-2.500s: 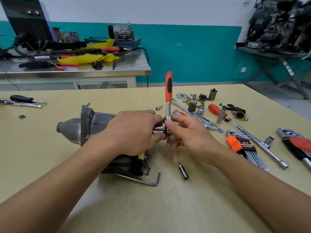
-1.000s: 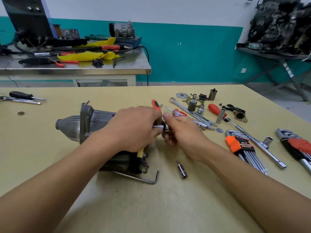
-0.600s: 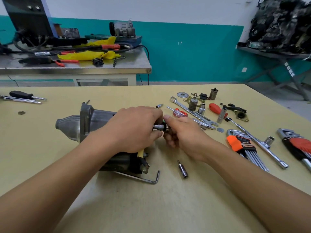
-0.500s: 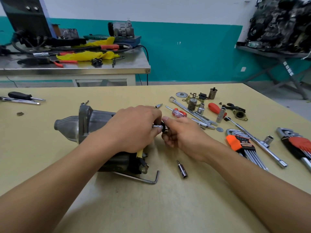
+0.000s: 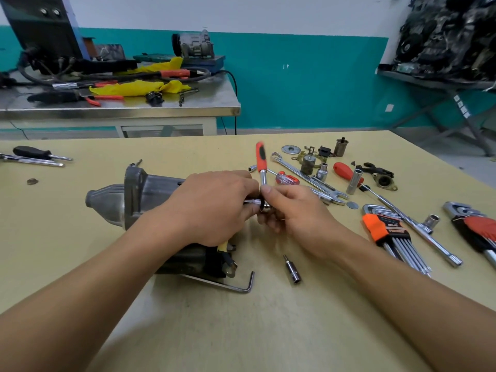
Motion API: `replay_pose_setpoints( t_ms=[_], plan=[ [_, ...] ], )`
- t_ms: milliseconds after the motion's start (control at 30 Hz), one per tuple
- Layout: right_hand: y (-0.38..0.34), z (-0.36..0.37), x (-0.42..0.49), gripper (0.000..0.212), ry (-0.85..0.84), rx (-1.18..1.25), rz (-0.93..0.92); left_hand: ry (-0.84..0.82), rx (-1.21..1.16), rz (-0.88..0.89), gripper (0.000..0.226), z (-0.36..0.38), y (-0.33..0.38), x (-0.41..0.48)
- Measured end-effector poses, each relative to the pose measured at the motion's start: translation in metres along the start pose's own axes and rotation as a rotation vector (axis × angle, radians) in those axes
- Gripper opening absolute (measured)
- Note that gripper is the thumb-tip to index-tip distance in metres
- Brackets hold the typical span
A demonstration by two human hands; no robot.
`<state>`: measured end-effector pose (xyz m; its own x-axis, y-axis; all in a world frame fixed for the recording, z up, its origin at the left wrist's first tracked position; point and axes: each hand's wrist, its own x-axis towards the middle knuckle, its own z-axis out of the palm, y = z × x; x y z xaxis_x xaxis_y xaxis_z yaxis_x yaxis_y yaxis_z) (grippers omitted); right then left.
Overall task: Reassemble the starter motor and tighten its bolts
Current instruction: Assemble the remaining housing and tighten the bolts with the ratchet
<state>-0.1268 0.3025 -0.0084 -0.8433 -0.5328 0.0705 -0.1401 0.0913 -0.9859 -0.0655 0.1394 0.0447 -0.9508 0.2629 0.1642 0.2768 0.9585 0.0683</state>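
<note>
The gray metal starter motor (image 5: 150, 194) lies on its side on the pale yellow table (image 5: 241, 331), with its round nose pointing left. The left hand (image 5: 212, 208) rests on top of the starter motor at its right end. Its fingers are curled, and the thumb and fingertips pinch a short silver socket piece (image 5: 253, 202) that sticks out there. The right hand (image 5: 292, 210) is just to the right of the starter motor, touching the left hand. Its fingers are curled round the shiny head of a ratchet (image 5: 261, 159) with a red and black handle, and the thumb presses on the thin metal neck. The handle stands up and looks a bit blurry.

A bent silver hex key (image 5: 236, 287) lies against the near side of the starter motor. A small dark socket bit (image 5: 293, 269) lies near the right of the starter motor. Further right is a set of hex keys in an orange holder (image 5: 386, 229). Behind the starter motor on the right are a long silver spanner (image 5: 308, 178) and a small red screwdriver (image 5: 287, 179). Well to the left of the starter motor lies a black-handled screwdriver (image 5: 32, 152).
</note>
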Motion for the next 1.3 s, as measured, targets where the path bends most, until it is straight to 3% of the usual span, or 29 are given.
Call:
replay_pose_setpoints(
  t_ms=[100, 200, 267, 367, 467, 600, 667, 733, 833, 900, 1067, 1300],
  plan=[
    [0.003, -0.004, -0.008, 0.015, 0.028, -0.192, -0.319, -0.009, 0.022, -0.008, 0.021, 0.000, 0.000, 0.002],
    [0.005, -0.002, -0.007, 0.014, 0.082, -0.310, -0.384, 0.008, 0.063, -0.022, 0.024, 0.001, 0.002, 0.002],
    [0.003, 0.003, -0.004, 0.020, 0.140, -0.288, -0.305, 0.014, 0.108, -0.055, 0.035, 0.002, -0.002, -0.001],
    [-0.003, 0.013, 0.001, 0.040, 0.175, -0.143, -0.134, 0.004, 0.331, -0.188, 0.074, 0.004, -0.011, -0.009],
    [-0.010, 0.018, 0.007, 0.052, 0.206, -0.143, 0.062, 0.081, 0.392, -0.257, 0.067, 0.010, -0.013, -0.014],
    [-0.025, 0.017, 0.018, 0.038, 0.140, 0.063, 0.440, 0.127, 0.392, -0.268, 0.058, 0.013, -0.011, -0.013],
    [-0.025, 0.022, 0.018, 0.034, 0.135, 0.080, 0.485, 0.140, 0.386, -0.273, 0.057, 0.013, -0.011, -0.014],
    [-0.016, 0.027, 0.014, 0.040, 0.191, 0.003, 0.337, 0.148, 0.375, -0.275, 0.058, 0.013, -0.011, -0.013],
    [-0.003, 0.026, 0.003, 0.042, 0.240, -0.232, -0.177, 0.147, 0.353, -0.280, 0.061, 0.013, -0.010, -0.013],
    [0.002, 0.018, 0.000, 0.034, 0.211, -0.292, -0.363, 0.162, 0.343, -0.283, 0.060, 0.014, -0.011, -0.014],
    [0.009, 0.012, -0.002, 0.039, 0.187, -0.312, -0.359, 0.176, 0.333, -0.283, 0.056, 0.013, -0.010, -0.013],
    [-0.005, 0.014, 0.010, 0.052, 0.164, -0.259, -0.174, 0.211, 0.321, -0.304, 0.055, 0.015, -0.009, -0.014]
  ],
)
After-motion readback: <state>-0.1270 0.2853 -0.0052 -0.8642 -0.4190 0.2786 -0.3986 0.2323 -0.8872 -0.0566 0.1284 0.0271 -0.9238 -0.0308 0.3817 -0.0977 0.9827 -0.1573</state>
